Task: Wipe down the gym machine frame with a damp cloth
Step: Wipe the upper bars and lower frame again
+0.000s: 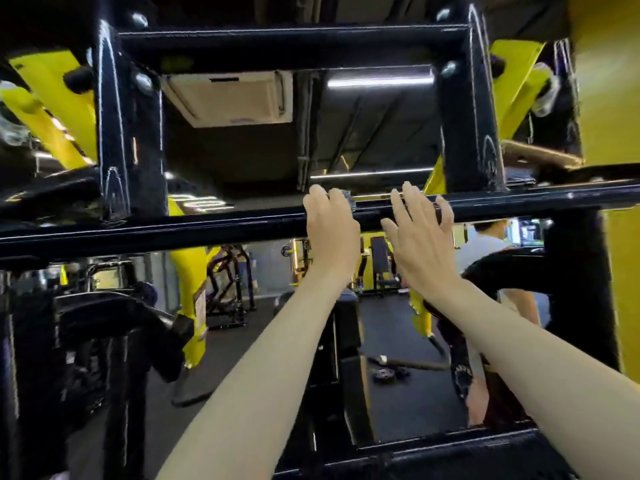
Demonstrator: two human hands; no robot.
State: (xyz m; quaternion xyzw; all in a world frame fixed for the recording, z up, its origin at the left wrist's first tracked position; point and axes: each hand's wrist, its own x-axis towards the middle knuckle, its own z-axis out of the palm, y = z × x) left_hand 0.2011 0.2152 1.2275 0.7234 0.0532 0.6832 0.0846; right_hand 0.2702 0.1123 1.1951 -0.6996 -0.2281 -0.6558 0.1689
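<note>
Our arms (263,375) reach to the black frame bar (173,232): left hand (330,230) curled over its top edge, pinching a grey cloth (347,199); right hand (420,237) spread just right of it; the bar runs open both ways.

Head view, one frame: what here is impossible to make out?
Cloth: only a grey scrap shows; the left hand, curled over the crossbar, hides the rest.
Right hand: seen from behind, so contact with the crossbar is unclear.
Frame posts: motion-blurred; dirt unreadable.
Bystander: partly behind the posts.
</note>
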